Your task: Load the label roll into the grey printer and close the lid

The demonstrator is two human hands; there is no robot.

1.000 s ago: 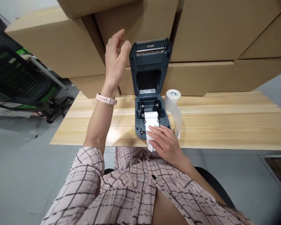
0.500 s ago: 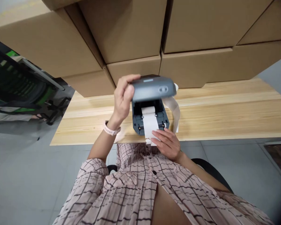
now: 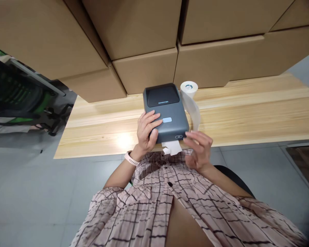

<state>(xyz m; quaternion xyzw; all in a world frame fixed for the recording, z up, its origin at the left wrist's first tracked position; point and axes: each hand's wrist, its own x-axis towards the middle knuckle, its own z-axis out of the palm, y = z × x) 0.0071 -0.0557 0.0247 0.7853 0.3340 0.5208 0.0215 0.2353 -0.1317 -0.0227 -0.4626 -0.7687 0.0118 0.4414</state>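
A dark grey label printer (image 3: 167,109) sits with its lid down at the front edge of a light wooden table (image 3: 247,116). My left hand (image 3: 146,132) rests on the lid's left front corner, fingers spread flat over it. A strip of white label paper (image 3: 173,147) sticks out of the front slot. My right hand (image 3: 198,151) hovers just right of that strip, fingers loosely apart and holding nothing. A second white label roll (image 3: 189,88) stands behind the printer's right side, its tail hanging down along the printer.
Large cardboard boxes (image 3: 144,37) are stacked along the back of the table, close behind the printer. A black and green chair (image 3: 18,99) stands on the grey floor to the left. A dark mat (image 3: 306,164) lies at the right edge.
My left hand swung the printer lid down from fully open to closed and now presses on it. My right hand lifted off the paper strip and drew back to the right.
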